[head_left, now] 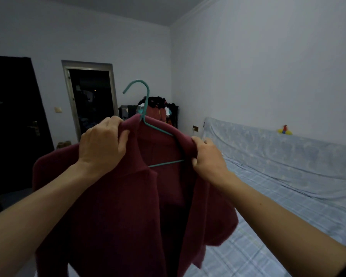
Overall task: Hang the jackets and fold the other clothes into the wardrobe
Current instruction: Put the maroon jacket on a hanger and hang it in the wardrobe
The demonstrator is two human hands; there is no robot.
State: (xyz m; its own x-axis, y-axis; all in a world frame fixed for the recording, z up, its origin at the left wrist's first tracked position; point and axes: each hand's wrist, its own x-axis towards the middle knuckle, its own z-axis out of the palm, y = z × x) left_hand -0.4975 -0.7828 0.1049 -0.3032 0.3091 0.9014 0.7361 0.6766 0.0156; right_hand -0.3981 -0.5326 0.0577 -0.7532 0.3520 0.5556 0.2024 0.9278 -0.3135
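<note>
Gripping the left shoulder of a maroon jacket (116, 206), the left hand (102, 144) has its fingers curled over the bunched collar fabric. The right hand (207, 156) pinches the jacket's right shoulder, fingers wrapped round the cloth where it covers the end of a teal hanger (146, 108). That hanger sits inside the neckline, its hook rising above the collar and its lower bar showing between the open front panels. Both arms hold the garment up in mid-air, its body drooping downward. To the right lies a bed (288, 196) with a pale blue checked sheet. Beyond, a rack heaped with clothes (158, 106) stands near a dark doorway (90, 100).
</note>
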